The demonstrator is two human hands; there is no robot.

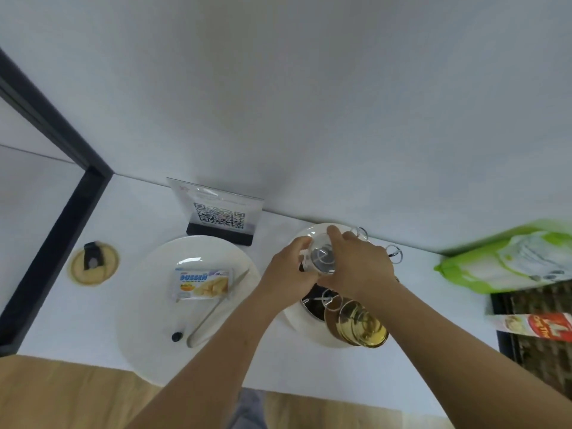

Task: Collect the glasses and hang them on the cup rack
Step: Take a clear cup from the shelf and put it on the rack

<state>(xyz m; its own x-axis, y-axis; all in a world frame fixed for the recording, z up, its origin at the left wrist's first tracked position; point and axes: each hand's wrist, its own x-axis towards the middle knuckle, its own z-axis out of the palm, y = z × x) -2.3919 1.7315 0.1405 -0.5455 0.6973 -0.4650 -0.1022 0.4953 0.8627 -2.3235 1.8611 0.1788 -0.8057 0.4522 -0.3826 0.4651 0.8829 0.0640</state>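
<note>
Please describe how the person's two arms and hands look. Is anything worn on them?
Both forearms are bare up to the frame edge: no sleeves, gloves or watch visible. The left hand and right hand show no rings that I can see.

Two glasses [322, 258], two plates [148, 305], two hands [288, 274], one spoon [213, 311], one wafer packet [202, 283].
</note>
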